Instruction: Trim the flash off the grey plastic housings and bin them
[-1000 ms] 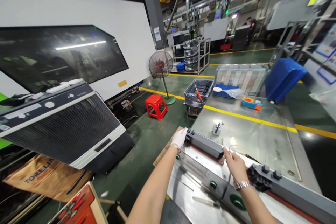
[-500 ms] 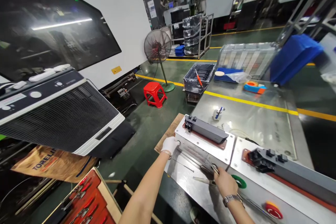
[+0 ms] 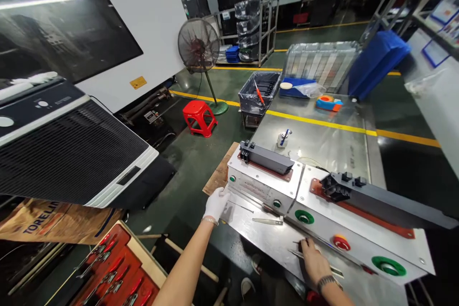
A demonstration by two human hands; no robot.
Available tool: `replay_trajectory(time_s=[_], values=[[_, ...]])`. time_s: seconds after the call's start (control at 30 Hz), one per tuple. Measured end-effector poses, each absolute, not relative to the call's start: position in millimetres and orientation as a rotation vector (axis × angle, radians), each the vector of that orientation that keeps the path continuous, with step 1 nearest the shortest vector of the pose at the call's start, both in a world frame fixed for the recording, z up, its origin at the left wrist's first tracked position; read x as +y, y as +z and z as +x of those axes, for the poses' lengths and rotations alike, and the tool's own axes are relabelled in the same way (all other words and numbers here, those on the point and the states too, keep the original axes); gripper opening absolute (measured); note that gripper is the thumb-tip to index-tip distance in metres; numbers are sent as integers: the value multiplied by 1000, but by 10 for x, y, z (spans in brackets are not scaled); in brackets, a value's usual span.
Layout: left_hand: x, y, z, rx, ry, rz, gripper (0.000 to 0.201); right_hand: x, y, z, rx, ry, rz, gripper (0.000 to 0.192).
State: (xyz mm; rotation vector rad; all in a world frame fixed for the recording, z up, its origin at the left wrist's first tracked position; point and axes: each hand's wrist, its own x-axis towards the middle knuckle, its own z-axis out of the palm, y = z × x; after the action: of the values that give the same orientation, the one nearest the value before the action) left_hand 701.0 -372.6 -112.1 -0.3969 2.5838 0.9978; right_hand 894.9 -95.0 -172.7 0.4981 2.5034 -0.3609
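My left hand [image 3: 216, 204], in a white glove, is at the bench's front left corner, just below a green push button [image 3: 232, 179] on the white fixture box [image 3: 251, 190]. Its fingers are loosely apart and hold nothing that I can see. Low over the metal bench, my bare right hand [image 3: 313, 260] has its fingers closed at a thin, pointed metal tool [image 3: 296, 253]; its exact kind is unclear. A small knife [image 3: 267, 221] and a thin rod [image 3: 242, 207] lie between the hands. Two dark grey plastic parts, a shorter one [image 3: 268, 158] and a longer one [image 3: 387, 196], rest on the fixtures.
A red emergency stop [image 3: 341, 242] and green-ringed buttons [image 3: 304, 217] line the fixture front. Behind stand a small bottle [image 3: 283, 139] and a tape dispenser [image 3: 329, 103]. A red stool [image 3: 200, 118], a fan [image 3: 199, 45] and a lined crate [image 3: 255, 103] are beyond the bench.
Both hands have left the two buttons on the left fixture. My left hand drew back toward the bench edge; my right hand moved down and right to the metal tool. The camera view shifted.
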Motion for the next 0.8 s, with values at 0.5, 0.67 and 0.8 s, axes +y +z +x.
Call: replay_trajectory(time_s=[0.5, 0.67, 0.8], values=[[-2732, -769, 6156, 2337, 1942, 179, 80, -1009, 365, 6535, 2938, -416, -151, 22], [-2546, -659, 5944, 2276, 2015, 351, 57, -1278, 594, 5886, 2907, -119, -257, 20], [-2554, -720, 5939, 2298, 2021, 352, 60, -1384, 618, 5810, 2863, 50, -329, 21]])
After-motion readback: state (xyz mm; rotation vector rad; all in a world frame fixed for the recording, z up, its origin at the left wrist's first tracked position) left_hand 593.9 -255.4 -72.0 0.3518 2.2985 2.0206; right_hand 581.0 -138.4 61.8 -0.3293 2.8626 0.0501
